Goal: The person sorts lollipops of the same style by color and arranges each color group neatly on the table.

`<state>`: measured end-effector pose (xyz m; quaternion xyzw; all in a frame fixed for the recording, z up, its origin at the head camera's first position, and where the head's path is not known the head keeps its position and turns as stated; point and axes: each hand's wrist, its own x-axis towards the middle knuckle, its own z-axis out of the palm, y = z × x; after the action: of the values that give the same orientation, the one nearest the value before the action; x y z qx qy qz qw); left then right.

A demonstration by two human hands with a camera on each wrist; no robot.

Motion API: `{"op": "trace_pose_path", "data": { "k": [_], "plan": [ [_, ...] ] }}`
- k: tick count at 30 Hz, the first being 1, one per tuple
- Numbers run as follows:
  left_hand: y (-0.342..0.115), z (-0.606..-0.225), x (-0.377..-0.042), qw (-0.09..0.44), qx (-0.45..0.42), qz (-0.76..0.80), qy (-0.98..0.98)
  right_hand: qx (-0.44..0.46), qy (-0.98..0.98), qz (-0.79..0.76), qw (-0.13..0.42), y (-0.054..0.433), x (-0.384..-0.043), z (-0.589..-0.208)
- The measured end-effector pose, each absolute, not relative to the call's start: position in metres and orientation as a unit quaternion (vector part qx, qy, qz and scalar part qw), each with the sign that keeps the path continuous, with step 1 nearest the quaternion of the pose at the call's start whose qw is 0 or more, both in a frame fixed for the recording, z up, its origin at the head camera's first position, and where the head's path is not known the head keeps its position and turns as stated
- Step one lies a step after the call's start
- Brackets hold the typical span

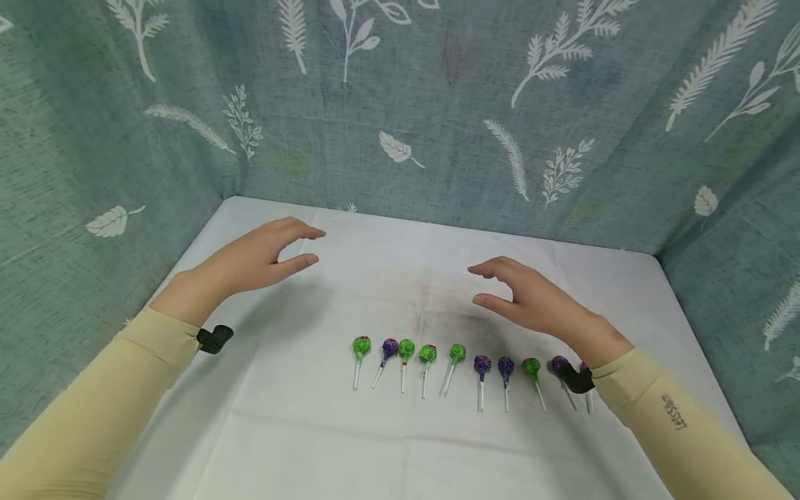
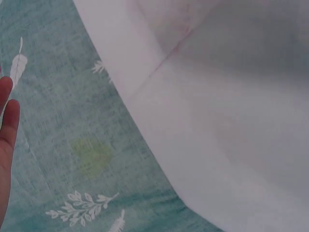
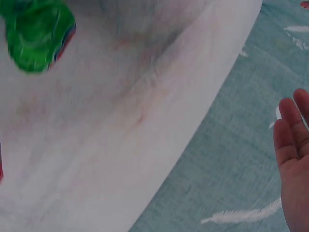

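Observation:
Both hands hover above a white table and hold nothing. The left hand is over the table's left part, its thumb and fingers spread apart and pointing right. Opposite it, the right hand points left with thumb and fingers parted, just beyond a row of wrapped lollipops. In that row lie green lollipops and purple lollipops, heads away from the person and white sticks toward the near edge. The right wrist partly covers the purple lollipop near the right end. A green wrapper shows close up in the right wrist view.
A teal curtain with white leaf prints encloses the table at the back and sides. The white tablecloth has creases and faint reddish stains near its middle. Small black cameras sit at both wrists.

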<state>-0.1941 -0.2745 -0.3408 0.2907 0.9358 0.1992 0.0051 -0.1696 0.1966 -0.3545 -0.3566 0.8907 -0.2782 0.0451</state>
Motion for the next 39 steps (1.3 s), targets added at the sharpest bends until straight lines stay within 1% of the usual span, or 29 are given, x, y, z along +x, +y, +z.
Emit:
{"op": "trace_pose_path", "data": {
  "k": [9, 24, 32, 39],
  "plan": [
    [-0.261, -0.350, -0.181, 0.021, 0.302, 0.207, 0.930, -0.379, 0.880, -0.282, 0.056, 0.180, -0.163, -0.372],
    [-0.245, -0.377, -0.174, 0.047, 0.337, 0.206, 0.917, -0.390, 0.874, -0.270, 0.104, 0.156, -0.157, -0.390],
    [-0.235, -0.395, -0.170, 0.063, 0.362, 0.203, 0.908, -0.411, 0.873, -0.236, 0.120, 0.136, -0.153, -0.399],
    [-0.224, -0.402, -0.164, 0.069, 0.379, 0.214, 0.898, -0.429, 0.864, -0.226, 0.134, 0.121, -0.149, -0.406]
  ]
}}
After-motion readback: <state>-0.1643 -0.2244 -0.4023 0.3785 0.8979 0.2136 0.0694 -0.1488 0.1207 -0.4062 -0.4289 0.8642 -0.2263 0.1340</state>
